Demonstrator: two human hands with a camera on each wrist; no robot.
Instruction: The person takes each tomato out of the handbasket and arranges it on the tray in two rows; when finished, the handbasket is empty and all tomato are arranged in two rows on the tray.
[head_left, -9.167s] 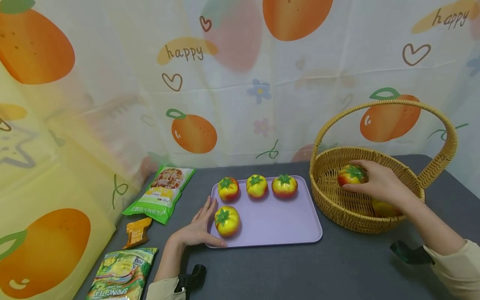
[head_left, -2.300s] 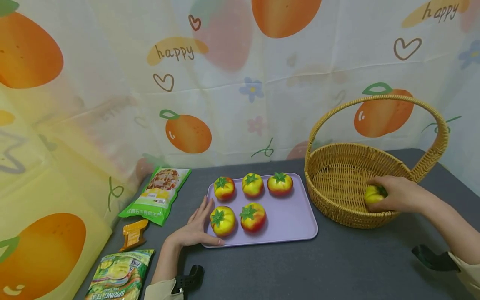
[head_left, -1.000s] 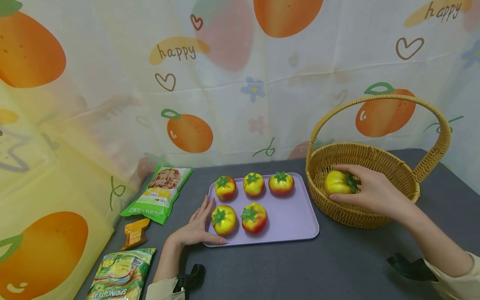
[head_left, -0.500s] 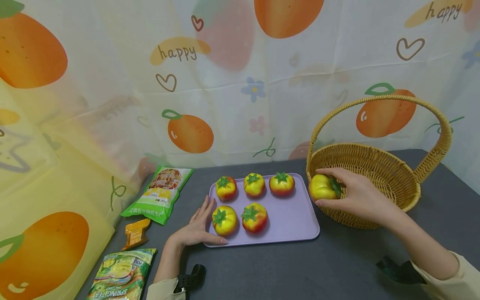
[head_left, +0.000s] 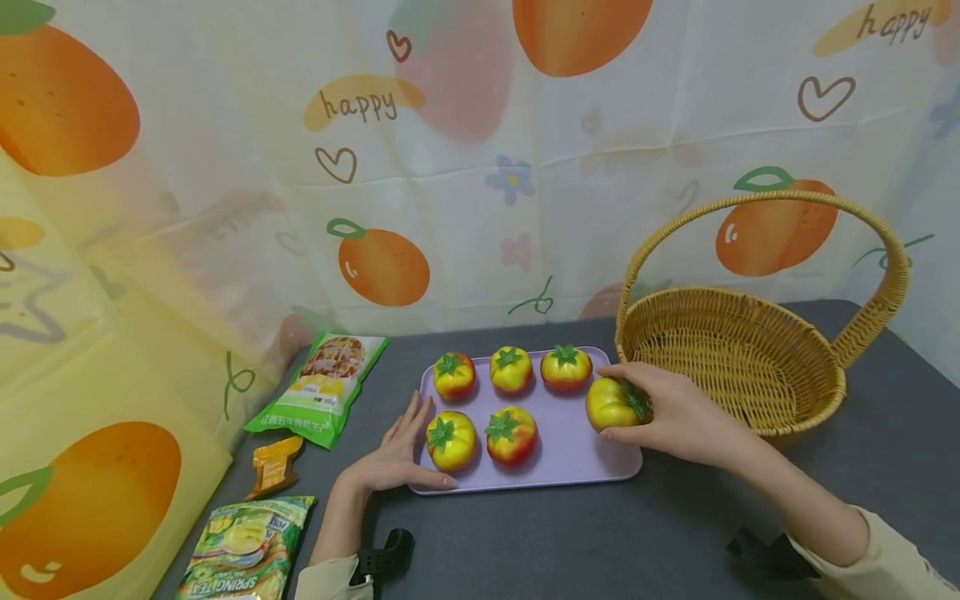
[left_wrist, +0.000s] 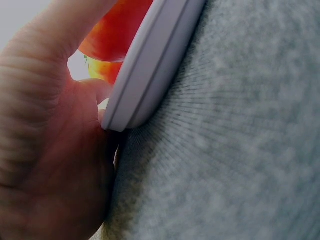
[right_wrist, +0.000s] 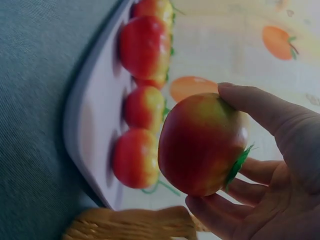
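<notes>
On the grey table, before a fruit-print curtain, right-hand fingers grip a tomato.

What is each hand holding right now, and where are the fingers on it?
The right hand holds a toy tomato by its rounded sides, fingers above, thumb below. The left hand holds nothing; it rests flat against the tray corner.

Dark grey counter seen under even, soft light. Back and left side closed off by pale printed curtain, patterned with oranges, hearts, small flowers and word "happy". Yellow tint noted on left stretch of curtain. Fine woven texture of counter shown in left wrist view.
</notes>
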